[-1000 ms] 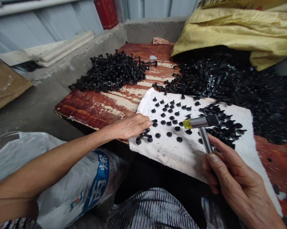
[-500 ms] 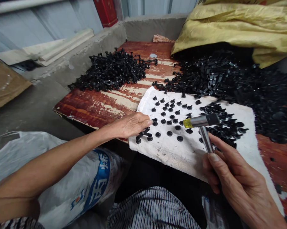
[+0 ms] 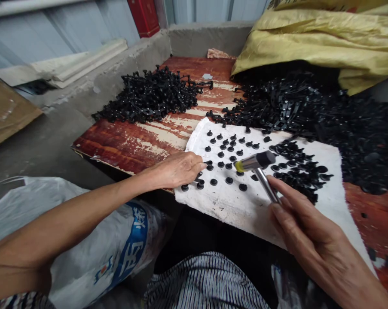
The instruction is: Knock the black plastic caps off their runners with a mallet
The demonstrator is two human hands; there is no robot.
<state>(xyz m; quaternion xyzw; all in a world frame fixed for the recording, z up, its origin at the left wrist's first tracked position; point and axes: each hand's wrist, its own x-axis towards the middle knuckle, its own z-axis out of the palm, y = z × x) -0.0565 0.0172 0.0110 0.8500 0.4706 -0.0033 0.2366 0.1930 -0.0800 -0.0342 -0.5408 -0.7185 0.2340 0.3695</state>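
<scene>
Right hand (image 3: 310,240): grip clenched on small metal hammer (image 3: 255,162) above the sheet; head-heavy, hold by shaft. Left hand (image 3: 176,170): grip unclear, fingertips at black plastic studs (image 3: 229,180), light, stiff, on white padded sheet (image 3: 232,206).

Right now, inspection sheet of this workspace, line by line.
surface: red-painted wooden board, paint worn, with a white fibrous mat lying on it.
job's things: small black studs spaced over the mat; small hammer, metal head with a yellow band.
clutter: tangled black plastic pieces piled on the board; larger black heap to the right.
hands: left hand on the mat, fingertips at the studs; right hand grips the hammer's handle, head above the studs.
cables: nothing seen.
surroundings: yellow woven sack, white sack with blue print, concrete ledge, cardboard, red box.
</scene>
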